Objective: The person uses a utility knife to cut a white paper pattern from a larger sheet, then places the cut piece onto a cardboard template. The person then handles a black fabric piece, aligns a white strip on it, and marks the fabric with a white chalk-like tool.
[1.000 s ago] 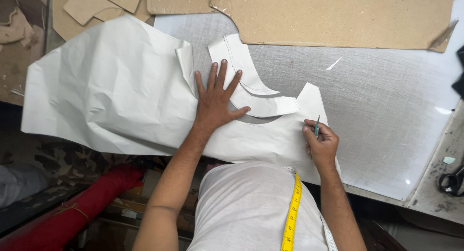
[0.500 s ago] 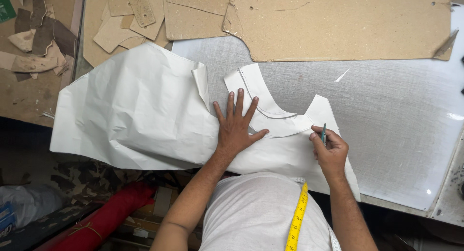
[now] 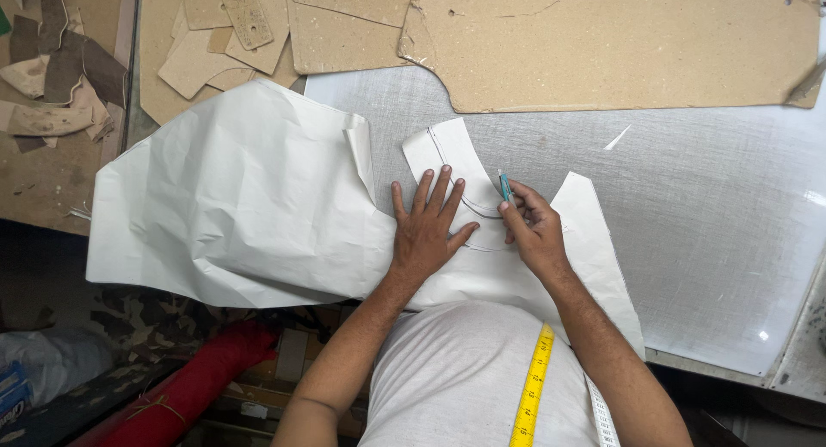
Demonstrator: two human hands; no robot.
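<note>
Here, far off to the outer side of the flat hand, scraps of brown leather (image 3: 52, 77) lie in curled pieces on a worn wooden surface, and nearer in, stiff tan cardboard templates (image 3: 232, 34) overlap in angular sheets. The white paper pattern (image 3: 232, 206), creased and matte, spreads wide under the hands, with one corner curled up just beside the fingertips. The left hand (image 3: 428, 232) lies palm down on this paper, fingers spread and pressed flat, holding it to the table. Just past its index finger runs a curved drawn line on a rounded tab of the paper. The right hand (image 3: 533, 232) pinches a slim blue-green pen (image 3: 505, 189) between thumb and fingertips, its tip touching the paper at that curve. Beyond this grip stretches the grey, finely woven table covering (image 3: 705, 206), and above it a large smooth cardboard sheet (image 3: 619, 43). Below the wrists hangs a yellow measuring tape (image 3: 533, 387) against a white shirt.
</note>
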